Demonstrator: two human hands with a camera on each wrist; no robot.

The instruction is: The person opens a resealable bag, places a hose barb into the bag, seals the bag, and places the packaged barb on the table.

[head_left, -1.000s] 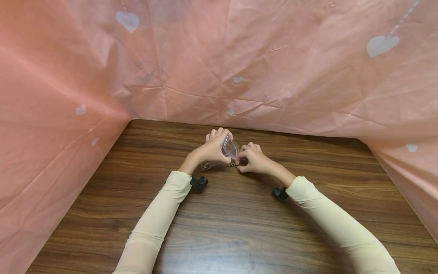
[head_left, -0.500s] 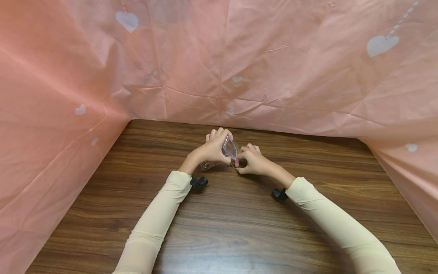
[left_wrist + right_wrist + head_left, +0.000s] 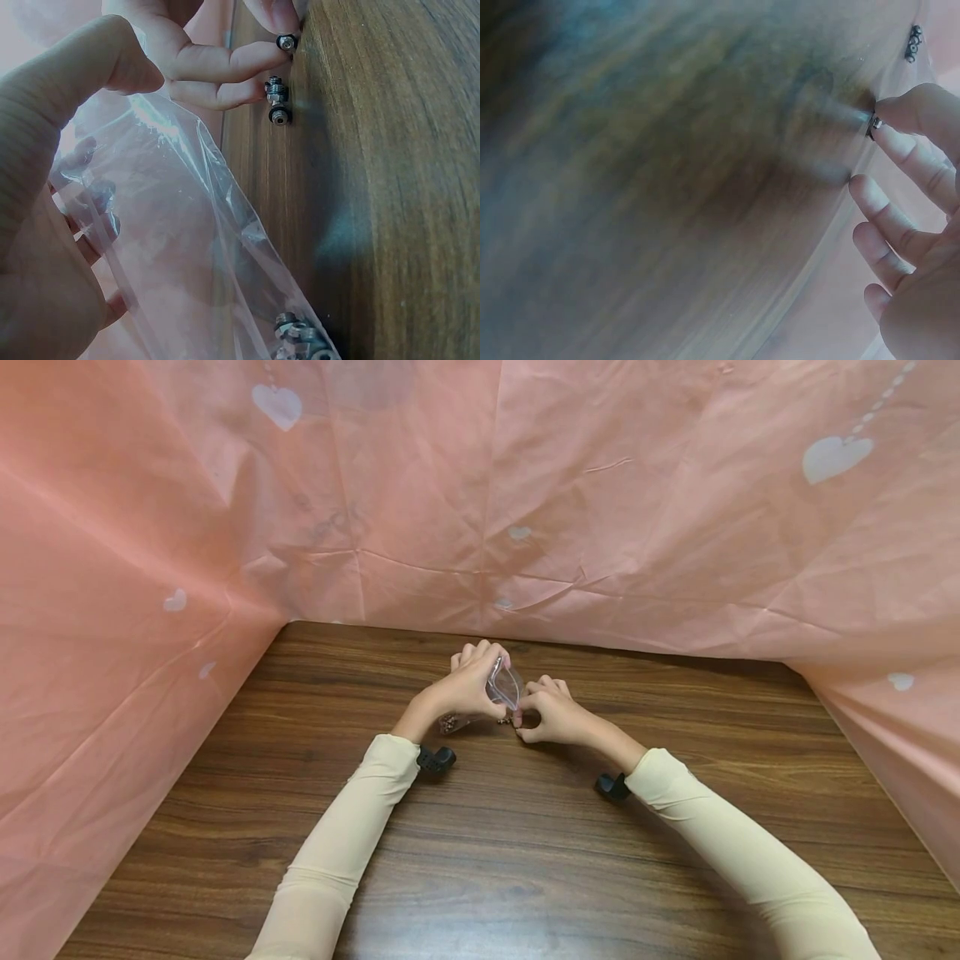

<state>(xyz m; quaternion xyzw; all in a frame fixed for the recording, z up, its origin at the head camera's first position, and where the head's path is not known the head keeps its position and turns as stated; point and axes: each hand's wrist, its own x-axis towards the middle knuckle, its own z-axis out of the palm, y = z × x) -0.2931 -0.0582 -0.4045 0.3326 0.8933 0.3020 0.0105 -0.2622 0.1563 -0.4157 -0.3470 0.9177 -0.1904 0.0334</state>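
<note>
In the head view my left hand grips a clear zip bag and holds its mouth apart, facing right. Small metal fittings with black rings lie at the bottom of the bag in the left wrist view. Close by the bag's mouth, my right hand is down at the table. Its thumb and index finger pinch one metal fitting. Just beside those fingers, more loose fittings rest on the wood. The bag partly hides the left fingers.
A brown wood-grain table spreads beneath both hands. Pink sheeting with white hearts hangs behind the table and on both sides. Dark wrist cameras sit at the cuffs.
My right hand has shifted slightly left and down among the loose fittings, and its fingertips now cover some of them. The left hand and the bag have stayed in place.
</note>
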